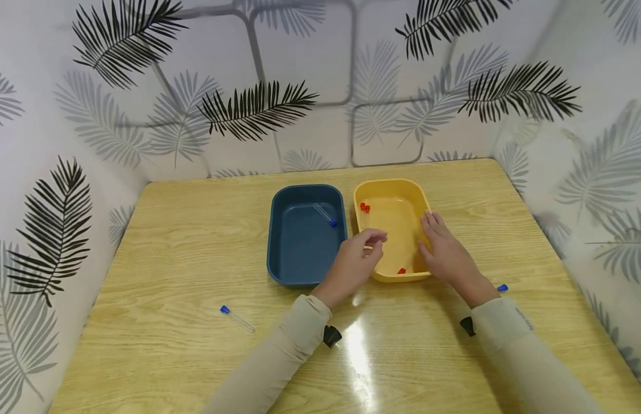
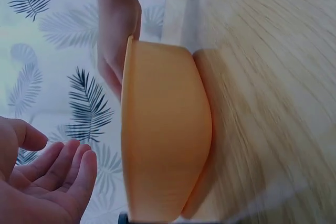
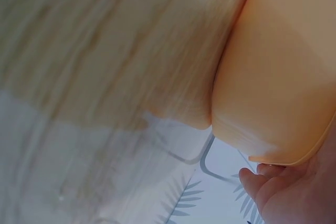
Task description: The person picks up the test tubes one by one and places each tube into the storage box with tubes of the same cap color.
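Observation:
My left hand [image 1: 355, 259] hovers over the near-left edge of the yellow tray [image 1: 398, 183], fingers loosely bent; in the left wrist view that hand [image 2: 50, 184] shows nothing in its grasp. My right hand [image 1: 449, 253] rests on the tray's right rim with its fingers fairly straight, and in the right wrist view its fingertips [image 3: 253, 182] lie by the rim. Two red-capped tubes [image 1: 365, 208] lie at the tray's far left. Another red cap [image 1: 401, 271] shows near its front, its tube faint.
Left of the yellow tray stands a dark blue tray [image 1: 300, 279] holding a blue-capped tube [image 1: 324, 214]. Another blue-capped tube [image 1: 237, 319] lies on the wooden table [image 1: 186, 247] at left. A blue cap [image 1: 502, 288] peeks out beside my right sleeve. Patterned fabric [image 1: 320, 69] borders the table.

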The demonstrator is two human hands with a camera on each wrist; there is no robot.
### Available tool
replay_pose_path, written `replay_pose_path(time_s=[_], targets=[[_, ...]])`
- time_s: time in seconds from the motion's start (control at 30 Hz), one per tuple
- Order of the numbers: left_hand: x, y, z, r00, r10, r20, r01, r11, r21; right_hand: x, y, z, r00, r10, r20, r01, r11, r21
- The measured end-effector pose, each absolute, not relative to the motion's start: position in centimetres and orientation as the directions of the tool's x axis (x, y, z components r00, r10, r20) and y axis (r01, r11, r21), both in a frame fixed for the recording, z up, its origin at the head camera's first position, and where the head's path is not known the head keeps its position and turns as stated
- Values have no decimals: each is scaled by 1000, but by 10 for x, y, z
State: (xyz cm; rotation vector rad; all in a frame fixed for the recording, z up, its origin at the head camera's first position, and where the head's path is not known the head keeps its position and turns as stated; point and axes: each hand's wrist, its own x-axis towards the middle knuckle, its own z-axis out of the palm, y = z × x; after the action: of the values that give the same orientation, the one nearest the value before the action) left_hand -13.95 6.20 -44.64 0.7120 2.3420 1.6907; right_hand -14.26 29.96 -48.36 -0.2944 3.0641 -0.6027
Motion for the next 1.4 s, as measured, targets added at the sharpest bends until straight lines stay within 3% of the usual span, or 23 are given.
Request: replay_pose_path(time_s=[0.2,0.43,0.63,0.9,1.4], targets=[[-128,29,-439,-876,448,176,357,360,862,-142,300,-483,-981,-189,39,-190,906,-377],[-131,-15,-437,-846,408,343,530,572,627,-141,300,-483,-977,-206,60,-213,901,-379],[-139,-53,-441,-839,364,405,539,665,518,-141,300,-481,-978,-202,44,-203,904,-375],[-143,-88,-460,-899,301,318,418,806,419,-141,300,-482,-978,-205,42,-205,899,-386],[-137,-100,-482,-924,347,159,377,892,250,-143,302,-488,-978,-201,50,-205,901,-383]])
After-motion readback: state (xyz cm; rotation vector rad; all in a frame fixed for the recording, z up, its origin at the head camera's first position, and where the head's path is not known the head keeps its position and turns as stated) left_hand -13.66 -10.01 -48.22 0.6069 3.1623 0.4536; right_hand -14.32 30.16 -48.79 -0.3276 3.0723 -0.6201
